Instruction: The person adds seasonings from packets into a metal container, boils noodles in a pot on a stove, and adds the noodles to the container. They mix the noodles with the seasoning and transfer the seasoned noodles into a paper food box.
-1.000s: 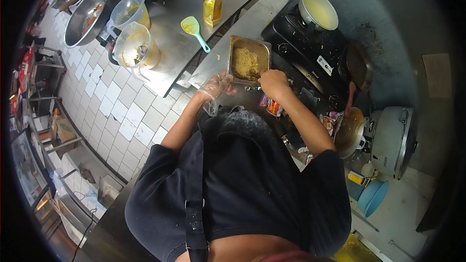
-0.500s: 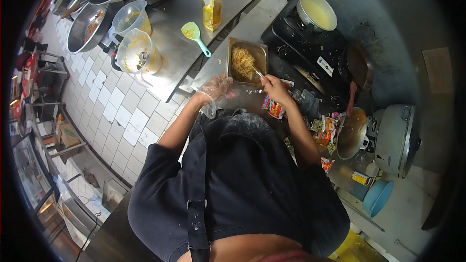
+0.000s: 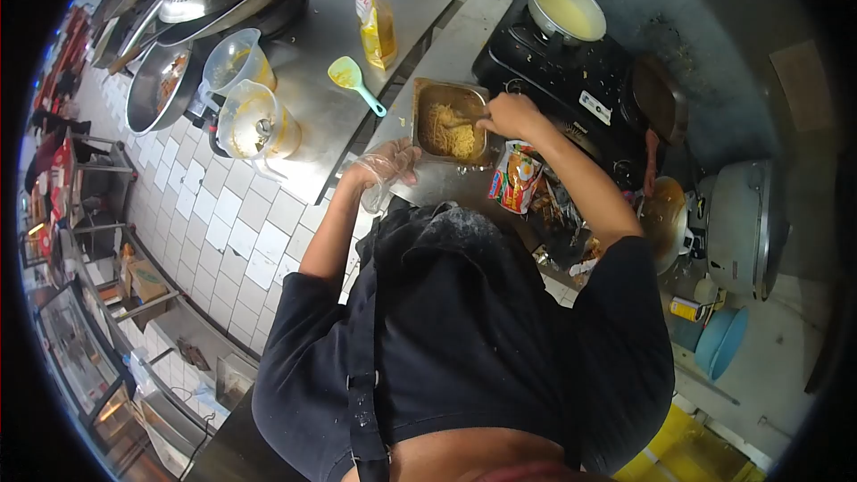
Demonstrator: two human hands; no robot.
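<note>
Noodles lie in a square metal pan on the narrow counter. My right hand is closed round the handle of a metal utensil at the pan's right side; its head reaches into the noodles. My left hand, in a clear plastic glove, is at the pan's lower left corner with its fingers partly curled; I see nothing held in it. A colourful food packet lies below my right hand.
A stove bears a pot of yellow liquid. On the steel table are a green spoon, a yellow bag and plastic jugs. Farther right are a brown-stained pan and a large cooker.
The utensil in my right hand has moved through the noodles, and they have shifted from the pan's upper left toward its lower right. My right hand has risen slightly beside the pan.
</note>
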